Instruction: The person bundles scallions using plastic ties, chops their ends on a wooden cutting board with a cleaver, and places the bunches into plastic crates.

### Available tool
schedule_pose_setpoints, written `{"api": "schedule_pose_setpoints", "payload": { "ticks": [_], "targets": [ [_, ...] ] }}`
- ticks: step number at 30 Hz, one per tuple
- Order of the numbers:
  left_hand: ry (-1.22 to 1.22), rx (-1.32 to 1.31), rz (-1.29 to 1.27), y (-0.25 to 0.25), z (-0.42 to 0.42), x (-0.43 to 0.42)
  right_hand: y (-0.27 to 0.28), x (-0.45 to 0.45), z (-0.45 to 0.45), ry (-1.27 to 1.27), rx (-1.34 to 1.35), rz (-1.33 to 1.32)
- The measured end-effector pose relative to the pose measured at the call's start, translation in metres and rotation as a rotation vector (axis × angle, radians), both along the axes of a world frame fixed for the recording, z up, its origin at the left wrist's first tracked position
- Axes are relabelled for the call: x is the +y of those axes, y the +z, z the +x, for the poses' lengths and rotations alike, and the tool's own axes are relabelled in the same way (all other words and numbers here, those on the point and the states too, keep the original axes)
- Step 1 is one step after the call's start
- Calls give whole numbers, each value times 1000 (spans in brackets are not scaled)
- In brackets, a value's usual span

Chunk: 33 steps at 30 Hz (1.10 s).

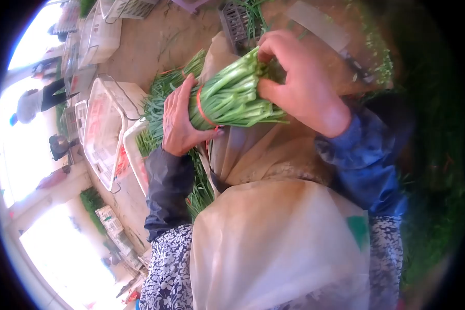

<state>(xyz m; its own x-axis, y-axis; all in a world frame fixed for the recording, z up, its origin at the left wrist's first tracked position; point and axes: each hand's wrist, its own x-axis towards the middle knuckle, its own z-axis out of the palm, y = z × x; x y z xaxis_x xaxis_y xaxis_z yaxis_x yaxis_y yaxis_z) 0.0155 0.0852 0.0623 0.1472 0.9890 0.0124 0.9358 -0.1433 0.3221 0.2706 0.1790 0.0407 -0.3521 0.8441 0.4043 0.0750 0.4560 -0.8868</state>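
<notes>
A thick bunch of garlic chives [230, 93], tied with a red band [200, 106], is held above my lap. The cut stalk ends point right and the leaves trail left. My left hand [181, 119] wraps around the bunch near the band, thumb beneath. At the cut ends, my right hand [294, 72] has its thumb and fingers bent onto the stalks; some fingertips are hidden behind them. More chives [191, 67] lie behind my left hand. A pale apron [274, 222] covers my lap.
White plastic crates [106, 132] stand on the earthen floor to the left. Beyond my hands are a dark crate [235, 28] and a flat board [318, 23]. Another person [33, 106] is far left. A dark green mass [439, 206] fills the right side.
</notes>
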Motion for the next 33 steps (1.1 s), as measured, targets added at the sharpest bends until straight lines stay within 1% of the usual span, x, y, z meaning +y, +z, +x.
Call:
{"api": "schedule_pose_setpoints", "payload": {
  "ticks": [1, 2, 4, 5, 7, 8, 10, 11, 13, 14, 16, 19, 22, 24, 26, 27, 28, 31, 33],
  "targets": [
    [2, -38, 13, 2, 4, 3, 0, 1, 0, -8, -95, 51],
    [2, -35, 9, 1, 3, 4, 0, 1, -1, -8, -92, 46],
    [-3, -56, -10, 2, 1, 7, -3, 6, -7, -190, -161, 423],
    [-6, -91, -18, 2, 1, 10, -6, 11, -5, -196, -152, 424],
    [-28, -67, -24, 6, 2, 13, -15, 21, 10, -357, -389, 145],
    [-50, -57, -28, 7, 3, 15, -22, 32, 22, -355, -387, 147],
    [-69, -57, -11, 6, 4, 16, -26, 50, 44, -356, -625, 19],
    [-66, -51, -29, 8, 6, 19, -21, 46, 51, -249, -499, -29],
    [-65, -50, -53, 8, 11, 22, 12, 24, 34, -91, -144, 190],
    [-64, -27, -54, 8, 13, 23, 18, 14, 27, -94, -149, 187],
    [-59, -2, -54, 8, 16, 24, 21, 1, 13, 94, -162, 337],
    [-32, -22, -44, 10, 19, 22, 9, -5, 13, 55, -116, 286],
    [-38, 35, -30, 13, 24, 18, 11, -21, 20, 58, -101, 233],
    [-58, 74, 8, 12, 25, 16, 5, -25, 25, 67, -86, 227],
    [-63, 107, -15, 13, 24, 15, -3, -30, 27, 72, -73, 224],
    [-71, 144, -32, 13, 25, 15, -9, -32, 28, 31, -79, 259],
    [-75, 141, -32, 15, 27, 17, -13, -33, 29, -14, -85, 293],
    [-136, 176, 4, 31, 38, 20, -13, -32, 31, 4, -70, 268],
    [-173, 274, 185, 38, 53, 24, -12, -32, 26, -5, -81, 290]
  ]
}}
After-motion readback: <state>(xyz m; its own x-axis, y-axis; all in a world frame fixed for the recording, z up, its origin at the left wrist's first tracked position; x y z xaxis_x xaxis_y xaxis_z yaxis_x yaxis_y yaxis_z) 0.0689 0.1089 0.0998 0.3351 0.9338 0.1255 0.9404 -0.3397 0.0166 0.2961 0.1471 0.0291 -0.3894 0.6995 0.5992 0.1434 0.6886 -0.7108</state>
